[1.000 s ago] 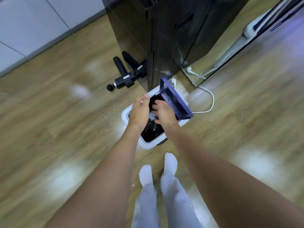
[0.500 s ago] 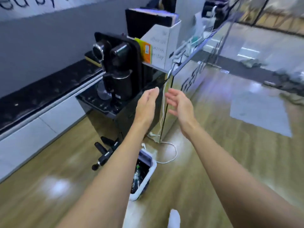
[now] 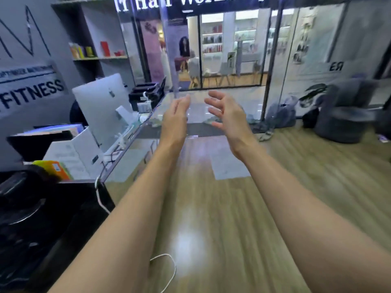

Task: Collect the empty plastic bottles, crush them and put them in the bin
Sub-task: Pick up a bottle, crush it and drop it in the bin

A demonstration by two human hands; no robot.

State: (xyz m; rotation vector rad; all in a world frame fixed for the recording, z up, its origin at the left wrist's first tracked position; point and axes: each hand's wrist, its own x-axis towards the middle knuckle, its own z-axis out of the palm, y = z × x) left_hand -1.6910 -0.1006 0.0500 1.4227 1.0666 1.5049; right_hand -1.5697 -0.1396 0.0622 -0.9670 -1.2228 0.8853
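Both of my arms reach forward at chest height over the wooden floor. My left hand (image 3: 176,117) has straight fingers and holds nothing. My right hand (image 3: 227,114) is beside it, fingers spread and loosely bent, also holding nothing. The two palms face each other a short gap apart. No bottle and no bin are in view; both lie below the frame.
A reception counter with a glass top (image 3: 135,140) runs along the left, carrying a computer monitor (image 3: 101,106) and white boxes (image 3: 72,153). A white cable (image 3: 167,269) lies on the floor near my left arm. Grey beanbags (image 3: 342,117) sit at the right by glass doors (image 3: 230,51).
My hands left the bin, where a bottle went in, and rose to chest height. The view swung up from the floor to the room, so the bin dropped out of sight.
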